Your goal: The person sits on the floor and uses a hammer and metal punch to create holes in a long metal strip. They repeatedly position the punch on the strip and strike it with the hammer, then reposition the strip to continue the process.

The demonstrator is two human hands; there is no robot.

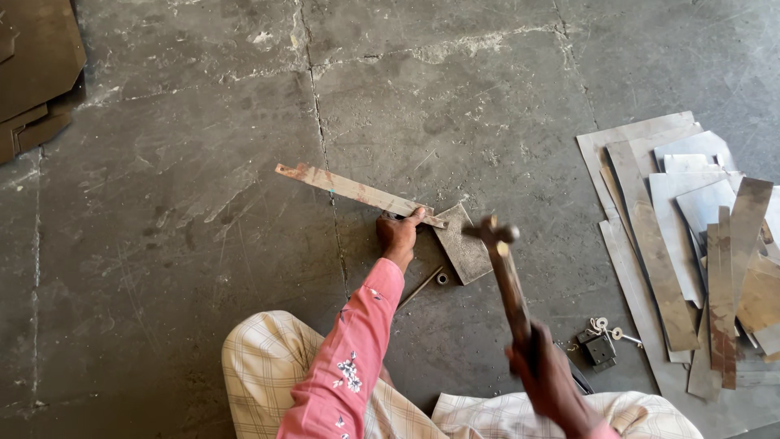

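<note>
My left hand (pixel 398 233) presses a long rusty metal strip (pixel 349 191) against a small square metal block (pixel 465 244) on the concrete floor, thumb on the strip's right end. The strip runs up to the left from the block. My right hand (pixel 546 372) grips the wooden handle of a hammer (pixel 505 268), raised in the air with its head above the block's right side. My pink sleeve and checked trousers fill the bottom of the view.
A pile of cut sheet-metal strips and plates (pixel 691 236) lies at the right. A padlock with keys (pixel 601 337) sits beside it. A thin rod and a small ring (pixel 441 278) lie under the block. Brown sheets (pixel 32 65) lie at the top left.
</note>
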